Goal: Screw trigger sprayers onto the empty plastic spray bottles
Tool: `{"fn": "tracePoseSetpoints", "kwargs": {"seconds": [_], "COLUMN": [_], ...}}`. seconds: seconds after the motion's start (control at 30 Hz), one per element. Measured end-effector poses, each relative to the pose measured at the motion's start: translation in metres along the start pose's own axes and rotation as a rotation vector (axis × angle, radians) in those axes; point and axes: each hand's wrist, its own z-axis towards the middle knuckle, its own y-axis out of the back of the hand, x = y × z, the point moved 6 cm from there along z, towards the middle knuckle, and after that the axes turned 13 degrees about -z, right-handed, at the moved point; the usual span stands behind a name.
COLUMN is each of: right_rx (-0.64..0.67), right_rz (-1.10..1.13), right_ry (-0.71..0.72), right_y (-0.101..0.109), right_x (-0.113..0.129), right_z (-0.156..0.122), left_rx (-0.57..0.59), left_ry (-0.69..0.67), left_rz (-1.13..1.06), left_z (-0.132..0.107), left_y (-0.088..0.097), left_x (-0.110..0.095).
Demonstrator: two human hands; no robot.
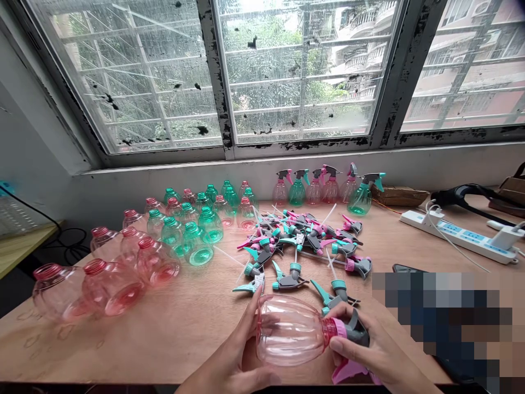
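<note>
A clear pink spray bottle lies on its side in the air above the table's front part, its base to the left. My left hand is wrapped round the base end, thumb below and fingers behind. At the neck, my right hand grips the pink collar of a grey-and-pink spray head, which sits on the bottle's mouth. Its pink trigger points down. How tightly the collar is screwed on, I cannot tell. Just beyond the bottle lies a pile of loose grey, teal and pink spray heads.
Open pink bottles and green bottles stand in rows at the left. Several bottles with spray heads line the window wall. On the right are a white power strip, a black strap and a blurred-out patch.
</note>
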Motion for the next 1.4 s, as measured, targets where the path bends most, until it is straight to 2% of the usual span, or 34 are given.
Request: {"fn": "tracePoseSetpoints", "kwargs": {"seconds": [0.17, 0.3, 0.43, 0.6, 0.77, 0.93, 1.1, 1.4], "right_rx": [-0.005, 0.020, -0.008, 0.001, -0.030, -0.031, -0.011, -0.015], "right_rz": [-0.012, 0.007, -0.007, 0.024, 0.002, -0.012, -0.020, -0.019], "right_ry": [-0.020, -0.010, -0.001, 0.001, -0.018, -0.020, 0.002, -0.001], "right_y": [0.0008, -0.0009, 0.0004, -0.0005, 0.0009, 0.0010, 0.0005, 0.0002], "right_x": [-0.0005, -0.0010, -0.0009, -0.0035, -0.0034, -0.0003, 0.0006, -0.0009], "right_z": [-0.0006, 0.0005, 0.0011, 0.0015, 0.0008, 0.0001, 0.0005, 0.0003], "left_rx": [0.011, 0.013, 0.024, -0.014, -0.003, -0.008, -0.011, 0.003], "left_ry": [0.036, 0.010, -0.036, 0.007, 0.045, 0.025, 0.042, 0.009], "left_rz": [0.005, 0.062, 0.049, -0.001, 0.022, 0.052, -0.014, 0.058], "left_z": [-0.0019, -0.0014, -0.0010, -0.0012, -0.0009, -0.0030, -0.0032, -0.0029], "left_y": [0.0006, 0.0022, 0.0003, 0.0001, 0.0012, -0.0002, -0.0003, -0.0009], "left_x": [0.0027, 0.0046, 0.0026, -0.0008, 0.0000, 0.0023, 0.0048, -0.0012]}}
